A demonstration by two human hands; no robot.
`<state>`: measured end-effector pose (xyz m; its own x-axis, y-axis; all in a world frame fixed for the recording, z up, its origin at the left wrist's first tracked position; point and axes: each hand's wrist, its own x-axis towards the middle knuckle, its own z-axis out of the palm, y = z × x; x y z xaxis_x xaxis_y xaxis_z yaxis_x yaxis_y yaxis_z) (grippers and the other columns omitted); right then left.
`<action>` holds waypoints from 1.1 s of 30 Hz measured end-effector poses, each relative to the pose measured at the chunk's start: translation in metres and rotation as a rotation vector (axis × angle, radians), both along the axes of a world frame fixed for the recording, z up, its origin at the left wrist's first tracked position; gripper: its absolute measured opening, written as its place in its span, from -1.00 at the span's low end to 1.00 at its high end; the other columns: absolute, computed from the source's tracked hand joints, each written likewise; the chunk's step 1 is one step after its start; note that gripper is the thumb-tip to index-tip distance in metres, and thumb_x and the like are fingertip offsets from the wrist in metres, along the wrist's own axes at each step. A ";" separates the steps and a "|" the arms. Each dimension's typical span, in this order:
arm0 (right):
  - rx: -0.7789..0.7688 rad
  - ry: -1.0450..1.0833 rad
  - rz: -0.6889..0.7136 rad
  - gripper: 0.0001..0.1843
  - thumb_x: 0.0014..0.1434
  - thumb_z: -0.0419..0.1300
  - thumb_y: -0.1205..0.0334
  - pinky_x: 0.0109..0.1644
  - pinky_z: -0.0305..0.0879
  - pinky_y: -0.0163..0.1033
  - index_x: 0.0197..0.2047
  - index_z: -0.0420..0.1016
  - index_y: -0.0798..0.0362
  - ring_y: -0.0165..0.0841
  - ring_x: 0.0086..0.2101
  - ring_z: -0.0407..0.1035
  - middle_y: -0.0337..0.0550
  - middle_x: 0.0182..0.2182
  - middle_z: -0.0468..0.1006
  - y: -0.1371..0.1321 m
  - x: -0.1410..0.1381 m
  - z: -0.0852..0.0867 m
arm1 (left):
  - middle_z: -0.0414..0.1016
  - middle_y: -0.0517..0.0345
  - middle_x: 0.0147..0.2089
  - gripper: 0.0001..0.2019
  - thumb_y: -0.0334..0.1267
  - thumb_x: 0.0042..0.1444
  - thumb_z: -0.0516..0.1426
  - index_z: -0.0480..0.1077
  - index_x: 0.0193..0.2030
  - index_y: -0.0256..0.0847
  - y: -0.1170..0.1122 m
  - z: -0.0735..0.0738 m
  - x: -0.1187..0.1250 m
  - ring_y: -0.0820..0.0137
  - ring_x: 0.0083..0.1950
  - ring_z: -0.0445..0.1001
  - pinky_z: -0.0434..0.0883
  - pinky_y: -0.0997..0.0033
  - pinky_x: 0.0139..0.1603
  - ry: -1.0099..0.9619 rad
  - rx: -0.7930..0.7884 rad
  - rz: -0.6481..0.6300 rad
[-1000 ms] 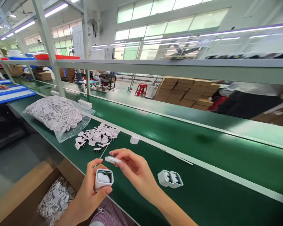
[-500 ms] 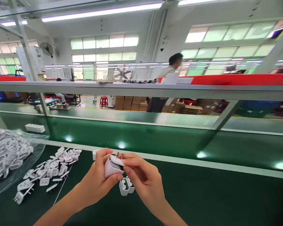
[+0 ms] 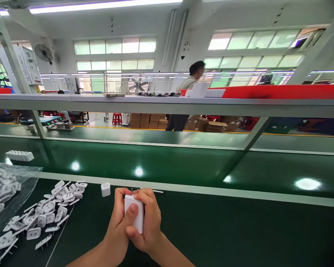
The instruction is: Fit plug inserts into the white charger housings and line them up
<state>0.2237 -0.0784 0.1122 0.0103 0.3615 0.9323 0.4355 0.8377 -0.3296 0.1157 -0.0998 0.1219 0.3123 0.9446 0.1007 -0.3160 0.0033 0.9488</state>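
Observation:
A white charger housing (image 3: 136,213) stands upright between both my hands, low in the middle of the view, with metal prongs poking out of its top. My left hand (image 3: 119,226) wraps its left side, thumb pressed on the front face. My right hand (image 3: 150,222) closes round its right side and top. Left of my hands a heap of loose white plug caps with prongs (image 3: 48,209) lies on the dark green bench (image 3: 225,230). A single white charger cube (image 3: 105,189) stands just beyond my left hand.
A clear plastic bag of white plug parts (image 3: 2,189) lies at the far left. The green conveyor belt (image 3: 183,163) runs across behind a white strip. A row of white parts (image 3: 19,155) sits on it. A person (image 3: 189,92) stands beyond the grey shelf rail (image 3: 167,105).
My right hand has pressed the pronged cap down into the housing, and both hands have closed round it. The two housings lying on the bench are now hidden behind my hands. The view has tilted slightly upward.

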 end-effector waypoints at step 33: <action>-0.784 -0.021 0.231 -0.27 0.23 -0.18 -0.44 -0.46 0.22 -0.28 -0.30 0.44 0.05 -0.37 -0.53 0.36 -0.23 -0.56 0.47 -0.012 0.030 0.033 | 0.15 0.30 -0.45 -0.44 0.36 -0.02 0.12 0.15 -0.42 -0.15 0.026 0.020 -0.029 0.44 -0.45 0.09 0.02 0.44 -0.43 0.827 0.524 -0.014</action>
